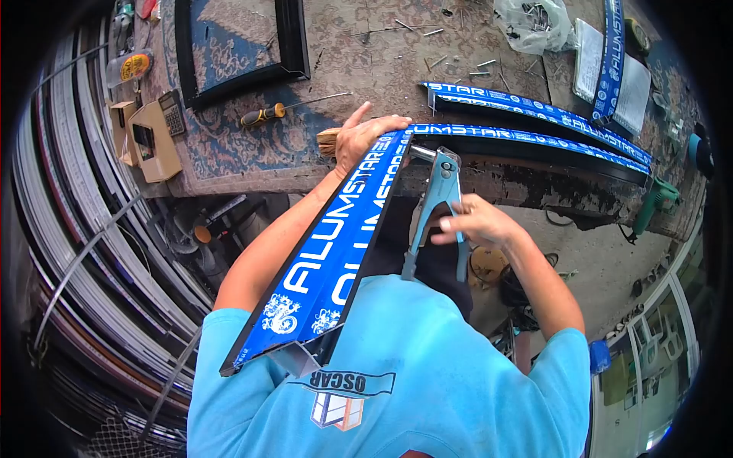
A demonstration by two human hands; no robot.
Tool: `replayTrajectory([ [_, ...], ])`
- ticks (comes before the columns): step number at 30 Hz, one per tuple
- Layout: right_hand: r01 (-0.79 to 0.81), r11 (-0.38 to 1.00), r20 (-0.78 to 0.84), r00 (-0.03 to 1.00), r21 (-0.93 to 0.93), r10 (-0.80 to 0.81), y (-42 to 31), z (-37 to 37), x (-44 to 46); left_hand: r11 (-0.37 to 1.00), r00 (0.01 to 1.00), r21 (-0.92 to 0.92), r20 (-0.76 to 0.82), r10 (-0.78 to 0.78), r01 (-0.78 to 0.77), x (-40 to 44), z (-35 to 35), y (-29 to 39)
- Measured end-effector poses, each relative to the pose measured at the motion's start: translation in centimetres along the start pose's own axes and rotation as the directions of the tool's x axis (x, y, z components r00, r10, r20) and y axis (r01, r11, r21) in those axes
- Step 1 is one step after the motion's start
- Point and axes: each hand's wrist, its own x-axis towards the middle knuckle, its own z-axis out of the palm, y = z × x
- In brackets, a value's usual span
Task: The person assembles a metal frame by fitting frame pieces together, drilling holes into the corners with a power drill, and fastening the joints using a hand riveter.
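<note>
An L-shaped aluminium frame [328, 229] in blue printed protective film meets at a corner near the table edge. One length runs down towards my chest, the other lies to the right along the table. My left hand [363, 141] grips that corner from outside, one finger lifted off. A light-blue hand riveter [441, 187] stands inside the corner, its nose against or very near the profile. My right hand [481, 221] is around one handle, fingers reaching between the two spread handles. Behind lies another film-covered profile [527, 107].
A carpet-covered table [366, 61] carries a dark frame [294, 46], a screwdriver [263, 114], scattered rivets [481, 72], a plastic bag [534, 27], a cardboard box [156, 145] and a green power tool [655, 202]. Long profiles [84, 229] are stacked at left.
</note>
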Motion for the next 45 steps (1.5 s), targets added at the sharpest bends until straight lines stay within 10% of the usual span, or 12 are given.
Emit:
replayTrajectory([
  [6, 0.167, 0.937, 0.038, 0.982, 0.308, -0.187, 3.0, 3.1, -0.3, 0.998, 0.998, -0.015, 0.007, -0.055, 0.055, -0.3, -0.4, 0.8],
  [17, 0.2, 0.955, -0.372, 0.888, -0.221, -0.272, 3.0, 4.0, 4.4, 0.998, 0.998, 0.009, -0.032, -0.057, 0.058, 0.5, -0.5, 1.0],
  [23, 0.048, 0.907, -0.234, 0.959, -0.418, -0.159, 0.5, 1.6, 0.9, 0.999, 0.999, 0.02, 0.008, -0.047, 0.047, 0.1, -0.1, 0.4],
  [28, -0.088, 0.973, 0.057, 0.993, -0.213, 0.102, -4.7, -0.6, -2.9, 0.999, 0.999, 0.005, -0.018, -0.032, 0.032, -0.1, 0.1, 0.0],
  [31, -0.228, 0.943, -0.082, 0.973, -0.243, 0.215, -4.6, -0.6, -1.0, 0.999, 0.999, 0.018, -0.019, -0.033, 0.033, 0.0, 0.1, 0.3],
  [37, 0.108, 0.984, -0.04, 0.994, 0.143, -0.104, 1.7, 1.7, 0.9, 0.999, 0.999, 0.009, -0.004, -0.046, 0.046, 0.2, -0.2, 0.6],
  [45, 0.168, 0.976, -0.267, 0.943, -0.139, -0.2, 2.9, 2.3, 4.8, 0.993, 0.998, 0.119, 0.062, 0.013, -0.02, 0.3, -0.5, 0.2],
])
